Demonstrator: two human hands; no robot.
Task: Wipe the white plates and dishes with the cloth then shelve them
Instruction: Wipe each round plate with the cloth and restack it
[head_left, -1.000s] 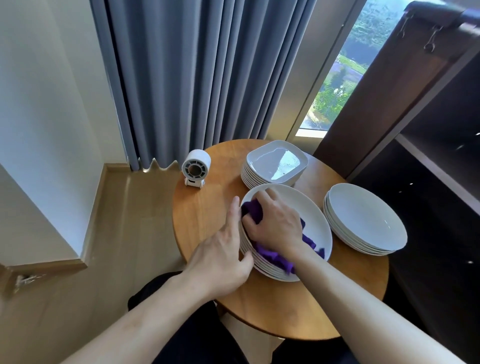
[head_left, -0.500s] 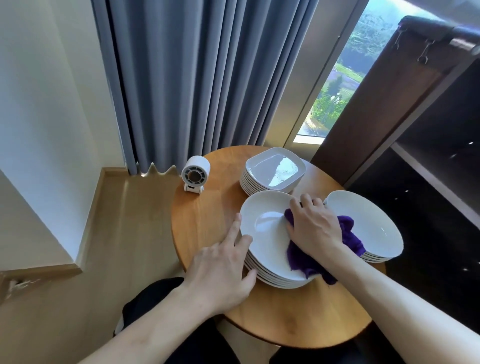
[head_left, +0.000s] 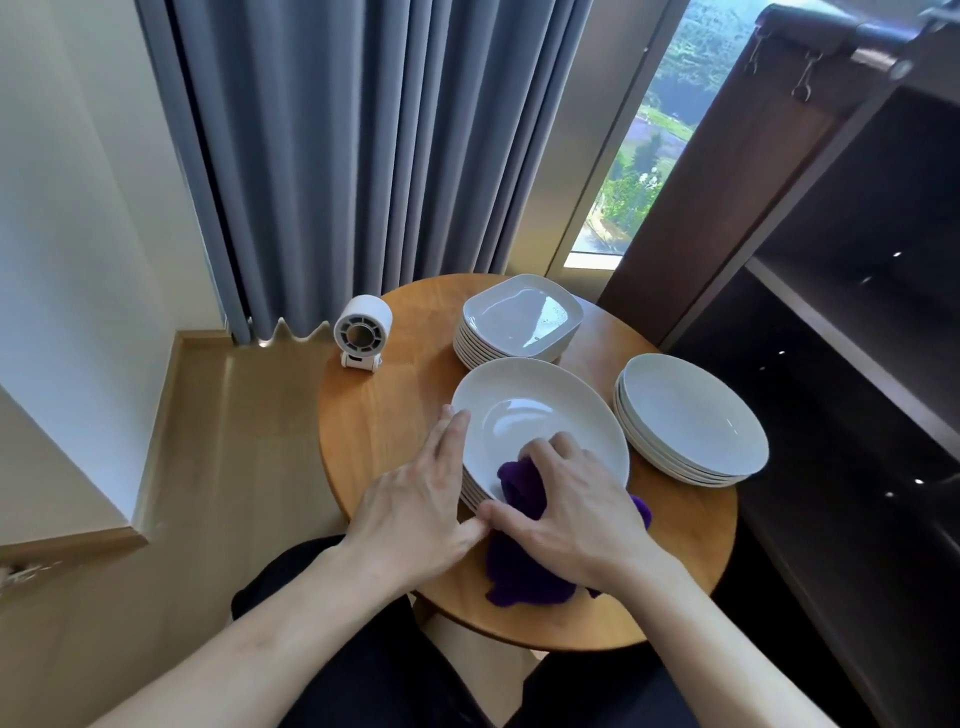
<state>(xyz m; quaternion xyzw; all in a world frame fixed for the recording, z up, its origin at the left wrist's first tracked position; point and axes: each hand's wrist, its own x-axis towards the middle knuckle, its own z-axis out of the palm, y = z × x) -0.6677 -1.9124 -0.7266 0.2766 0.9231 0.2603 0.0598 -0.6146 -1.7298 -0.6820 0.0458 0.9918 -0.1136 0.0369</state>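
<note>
**Wiping under way, nothing shelved yet**

Centre frame, the right hand has its grip bunched on the purple cloth at the near rim of the top plate. The left hand, fingers flat, steadies that stack. The square dishes and the other round stack wait on the desk. No plates show on the shelves at right.

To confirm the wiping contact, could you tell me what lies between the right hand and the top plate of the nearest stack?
The purple cloth, bunched under the right hand against the near side of the top plate, as the head view shows.
</note>
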